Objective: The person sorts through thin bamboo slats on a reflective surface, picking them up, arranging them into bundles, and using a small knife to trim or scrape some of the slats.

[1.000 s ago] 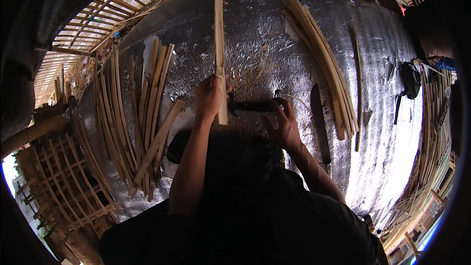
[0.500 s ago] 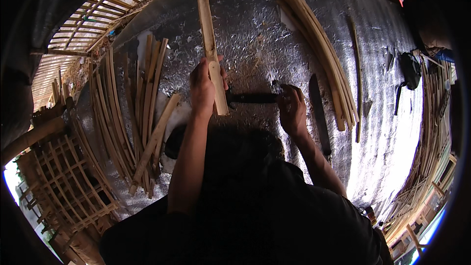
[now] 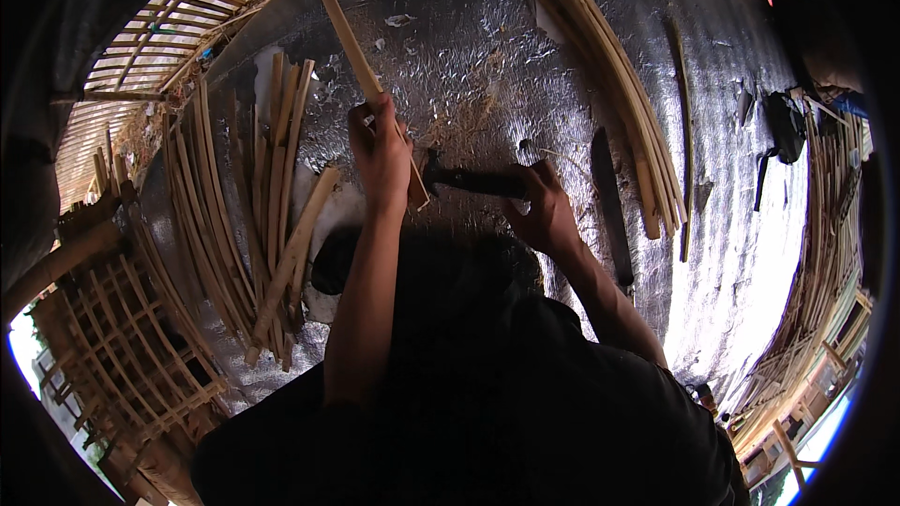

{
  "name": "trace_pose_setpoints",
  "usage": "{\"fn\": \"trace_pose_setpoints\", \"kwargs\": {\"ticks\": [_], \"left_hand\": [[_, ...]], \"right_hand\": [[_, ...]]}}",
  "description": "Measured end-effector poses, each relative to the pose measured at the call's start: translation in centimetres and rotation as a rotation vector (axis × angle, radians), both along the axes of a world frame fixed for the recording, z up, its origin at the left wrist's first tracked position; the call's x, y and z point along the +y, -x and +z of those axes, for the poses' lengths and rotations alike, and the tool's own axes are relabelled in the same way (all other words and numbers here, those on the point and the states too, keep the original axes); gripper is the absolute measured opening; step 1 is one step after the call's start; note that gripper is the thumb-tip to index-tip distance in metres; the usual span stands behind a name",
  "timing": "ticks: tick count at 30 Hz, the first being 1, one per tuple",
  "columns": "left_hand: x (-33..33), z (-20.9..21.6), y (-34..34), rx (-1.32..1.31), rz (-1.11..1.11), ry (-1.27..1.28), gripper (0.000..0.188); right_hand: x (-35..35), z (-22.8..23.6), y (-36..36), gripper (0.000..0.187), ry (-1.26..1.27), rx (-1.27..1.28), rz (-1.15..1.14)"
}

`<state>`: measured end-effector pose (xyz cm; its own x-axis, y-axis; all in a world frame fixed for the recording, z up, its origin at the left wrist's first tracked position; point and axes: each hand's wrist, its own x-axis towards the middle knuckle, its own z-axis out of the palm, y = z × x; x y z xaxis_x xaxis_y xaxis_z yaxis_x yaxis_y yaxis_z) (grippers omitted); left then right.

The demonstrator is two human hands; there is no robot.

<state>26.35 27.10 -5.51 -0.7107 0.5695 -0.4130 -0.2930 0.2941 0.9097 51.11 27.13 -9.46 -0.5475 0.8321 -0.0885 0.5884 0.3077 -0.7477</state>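
Note:
A long, pale bamboo strip [image 3: 342,26] slants away to the far left, gripped in my left hand [image 3: 382,161]. Its lower end comes out beneath that hand, turned edge-on, with a thin sliver [image 3: 419,178] beside it. My right hand [image 3: 544,211] is closed round a dark knife [image 3: 478,182], which lies roughly level and points left at the strip's near end. Whether its tip touches the bamboo I cannot tell in the shadow. To the right of this hand, a long dark blade [image 3: 611,211] lies on the silvery sheet [image 3: 459,47].
Several bamboo strips [image 3: 202,187] lie on the left, with a thicker piece [image 3: 295,267] across them. Another bundle [image 3: 619,84] rests at the right. A slatted bamboo frame [image 3: 127,347] stands at lower left, and more strips [image 3: 825,244] line the far right.
My left hand has turned the bamboo strip, so its far end swung left and its edge now shows. My right hand and the knife have shifted slightly left.

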Motion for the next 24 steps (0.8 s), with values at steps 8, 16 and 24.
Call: {"fn": "trace_pose_setpoints", "kwargs": {"ticks": [8, 16, 24], "left_hand": [[-1.0, -2.1, 1.7, 0.449, -0.176, 0.003, 0.038], [-1.1, -1.9, 2.5, 0.562, -0.217, -0.02, 0.035], [-1.6, -2.3, 4.2, 0.562, -0.1, -0.036, 0.049]], "right_hand": [[-2.1, -0.7, 0.6, 0.048, -0.157, -0.076, 0.143], [-0.7, 0.9, -2.3, 0.033, 0.046, 0.009, -0.012], [-0.8, 0.8, -13.4, 0.02, -0.064, -0.191, -0.424]]}}
